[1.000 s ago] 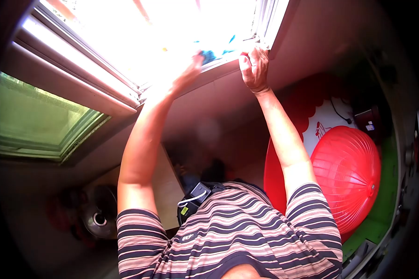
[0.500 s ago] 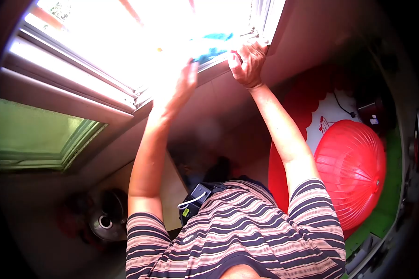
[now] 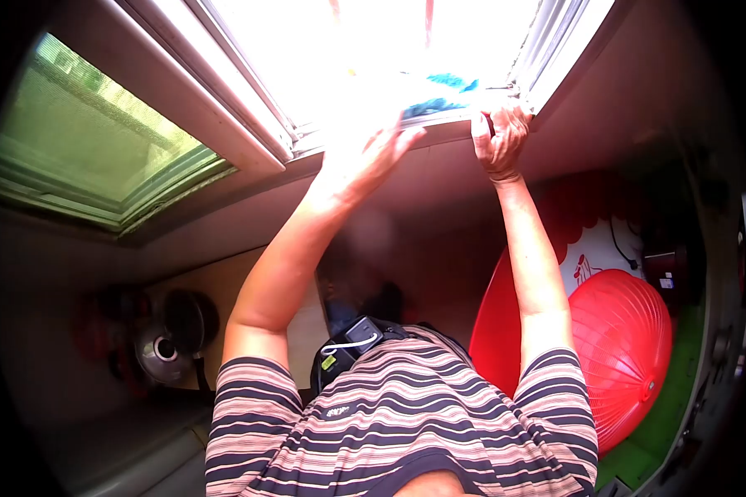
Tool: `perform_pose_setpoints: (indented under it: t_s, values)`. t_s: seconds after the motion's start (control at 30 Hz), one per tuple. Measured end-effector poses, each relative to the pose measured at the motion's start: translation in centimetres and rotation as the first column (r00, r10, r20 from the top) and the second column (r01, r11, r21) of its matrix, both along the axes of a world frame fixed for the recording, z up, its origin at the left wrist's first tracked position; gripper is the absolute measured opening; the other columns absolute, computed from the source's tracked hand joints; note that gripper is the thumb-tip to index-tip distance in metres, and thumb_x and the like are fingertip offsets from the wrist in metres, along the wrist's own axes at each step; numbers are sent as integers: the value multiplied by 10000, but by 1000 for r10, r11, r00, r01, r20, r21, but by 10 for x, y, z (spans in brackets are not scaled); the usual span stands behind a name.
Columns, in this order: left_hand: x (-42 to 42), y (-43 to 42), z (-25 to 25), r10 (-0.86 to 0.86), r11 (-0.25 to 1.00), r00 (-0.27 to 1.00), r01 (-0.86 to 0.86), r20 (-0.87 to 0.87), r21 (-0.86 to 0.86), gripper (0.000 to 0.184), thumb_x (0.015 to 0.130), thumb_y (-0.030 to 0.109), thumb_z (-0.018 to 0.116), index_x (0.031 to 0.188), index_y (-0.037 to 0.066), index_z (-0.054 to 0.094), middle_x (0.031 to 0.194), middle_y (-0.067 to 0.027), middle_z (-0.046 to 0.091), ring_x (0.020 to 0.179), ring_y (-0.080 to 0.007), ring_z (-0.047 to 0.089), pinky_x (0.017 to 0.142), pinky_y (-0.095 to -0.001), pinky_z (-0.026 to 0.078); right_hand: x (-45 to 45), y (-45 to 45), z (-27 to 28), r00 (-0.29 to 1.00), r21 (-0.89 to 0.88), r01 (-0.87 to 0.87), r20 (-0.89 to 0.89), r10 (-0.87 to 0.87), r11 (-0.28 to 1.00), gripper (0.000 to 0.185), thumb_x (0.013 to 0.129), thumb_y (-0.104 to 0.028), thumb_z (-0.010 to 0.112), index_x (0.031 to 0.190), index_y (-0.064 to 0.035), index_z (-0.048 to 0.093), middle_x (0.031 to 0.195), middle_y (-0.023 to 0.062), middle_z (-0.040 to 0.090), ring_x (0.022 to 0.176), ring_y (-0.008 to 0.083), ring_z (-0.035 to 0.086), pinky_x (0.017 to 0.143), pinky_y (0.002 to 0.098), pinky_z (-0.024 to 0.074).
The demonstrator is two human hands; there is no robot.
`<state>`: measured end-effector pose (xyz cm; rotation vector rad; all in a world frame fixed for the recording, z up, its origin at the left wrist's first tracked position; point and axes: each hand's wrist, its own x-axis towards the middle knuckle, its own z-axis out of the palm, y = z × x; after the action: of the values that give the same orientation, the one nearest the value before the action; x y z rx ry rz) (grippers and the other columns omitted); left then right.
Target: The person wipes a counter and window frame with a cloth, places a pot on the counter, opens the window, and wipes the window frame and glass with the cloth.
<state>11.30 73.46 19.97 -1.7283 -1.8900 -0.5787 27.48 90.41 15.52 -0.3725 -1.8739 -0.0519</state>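
Bright glare fills the window, and a blue cloth (image 3: 443,98) lies along the lower edge of its white frame (image 3: 547,79). My left hand (image 3: 371,161) is raised at the sill, left of the cloth. Its fingers are stretched out, partly blurred and washed out by light; I see nothing held in it. My right hand (image 3: 503,139) rests at the frame's lower right corner, just right of the cloth. Its fingers are curled with the thumb raised, and whatever they grip is hidden.
A greenish window pane (image 3: 99,141) is on the left. Below it, a dark pan (image 3: 191,319) and a shiny metal lid (image 3: 159,358) stand near a pale counter (image 3: 298,331). At right are a ribbed red cover (image 3: 617,356) and a dark box (image 3: 665,269). A black pouch (image 3: 340,356) sits at my waist.
The view has shifted, so the window and both hands appear farther right. Both hands remain at the lower frame; the left fingers now point more to the right.
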Motion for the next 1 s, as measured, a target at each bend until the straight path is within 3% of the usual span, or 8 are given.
perform_pose_setpoints:
  t_s: [0.17, 0.27, 0.37, 0.57, 0.73, 0.83, 0.93, 1.0]
  values:
    - [-7, -47, 1, 186, 971, 980, -172, 73, -168, 513, 823, 343, 689, 1224, 54, 551, 1056, -127, 603, 990, -274, 575, 876, -389, 440, -13, -3, 0, 988, -47, 153, 24, -152, 987, 171, 798, -247, 655, 902, -113, 673, 846, 61, 643, 797, 252, 599, 819, 375, 406]
    - [-15, -55, -37, 158, 987, 984, -154, -80, 55, 594, 775, 337, 729, 1270, 73, 534, 1118, -98, 553, 1069, -263, 493, 958, -437, 342, -38, -20, 4, 828, 403, 334, 306, -469, 852, 306, 823, -340, 674, 1037, -122, 664, 948, 74, 645, 848, 249, 602, 814, 391, 435]
    - [-17, -51, -56, 202, 970, 979, -196, -26, 146, 595, 763, 339, 735, 1266, 85, 543, 1130, -85, 546, 1048, -253, 497, 943, -430, 347, -75, -48, 45, 887, 264, -313, 424, 182, 912, 403, 838, -413, 663, 1127, -135, 621, 1021, 84, 633, 893, 247, 596, 807, 401, 459]
    - [-38, -48, -73, 41, 918, 984, 31, -173, 395, 516, 734, 249, 733, 1207, 138, 561, 1172, -51, 539, 1104, -229, 491, 956, -428, 345, -105, -70, 91, 594, -372, -181, 697, 402, 911, 377, 849, -403, 652, 1093, -116, 632, 996, 67, 661, 865, 255, 630, 753, 392, 495]
    - [-35, -40, -73, 18, 908, 990, 42, -141, 416, 309, 741, 216, 704, 1027, 207, 585, 1113, 1, 571, 1043, -216, 528, 927, -407, 354, -138, -61, 90, 791, -586, -544, -117, 601, 601, 342, 840, -313, 713, 1067, -76, 618, 911, 46, 679, 783, 118, 631, 657, 275, 506]
    - [-37, -41, -76, 30, 904, 985, 47, -172, 425, 260, 759, 218, 697, 997, 220, 592, 1064, 20, 580, 1011, -198, 536, 912, -396, 358, -157, -94, 136, 553, -474, -820, -514, 656, 320, 299, 847, -267, 715, 1063, -82, 623, 760, 20, 632, 680, 67, 582, 586, 200, 463]
    - [-36, -40, -76, 43, 885, 987, 35, -156, 464, 210, 767, 218, 688, 957, 228, 599, 1037, 27, 583, 998, -191, 538, 904, -386, 360, -183, -120, 139, 521, -153, -850, -389, 760, 505, 253, 856, -186, 695, 1095, -143, 627, 752, -8, 601, 626, 90, 499, 598, 260, 450]
    - [-33, -40, -72, 45, 886, 989, 25, -140, 463, 194, 769, 215, 681, 945, 227, 600, 1023, 24, 581, 998, -190, 538, 903, -386, 359, -174, -115, 124, 640, -315, -765, -266, 721, 563, 261, 848, -147, 698, 1099, -123, 632, 844, -9, 639, 696, 88, 544, 648, 257, 466]
